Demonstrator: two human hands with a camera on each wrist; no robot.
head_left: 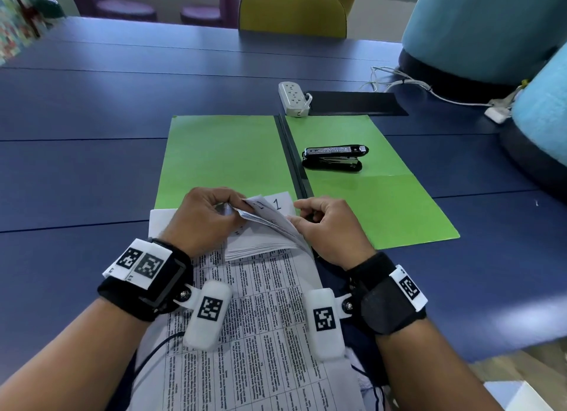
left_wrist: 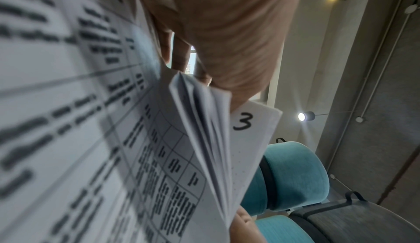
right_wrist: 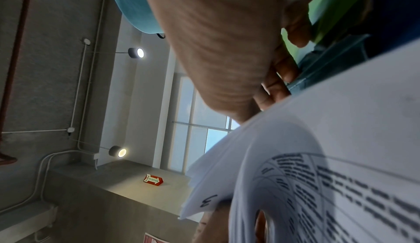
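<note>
A stack of printed sheets point(head_left: 254, 312) lies over the table's near edge and my lap. Its far ends are curled back into a fanned bundle point(head_left: 264, 235). My left hand point(head_left: 225, 209) pinches the top of that bundle, with the thumb over the sheets. At the right edge, my right hand point(head_left: 302, 216) holds the fanned pages with curled fingers. A corner marked "1" point(head_left: 277, 203) shows behind the bundle. In the left wrist view a page corner marked "3" point(left_wrist: 243, 124) sticks out under my thumb point(left_wrist: 227, 49). The right wrist view shows the bent pages point(right_wrist: 318, 157) under my right hand point(right_wrist: 216, 49).
An open green folder point(head_left: 224, 152) lies on the blue table point(head_left: 76, 171) beyond the papers. A black stapler point(head_left: 334, 158) rests on its right flap. Behind it are a white power strip point(head_left: 293, 99), a black panel point(head_left: 352, 103) and cables. Teal cushions point(head_left: 478, 27) stand at the right.
</note>
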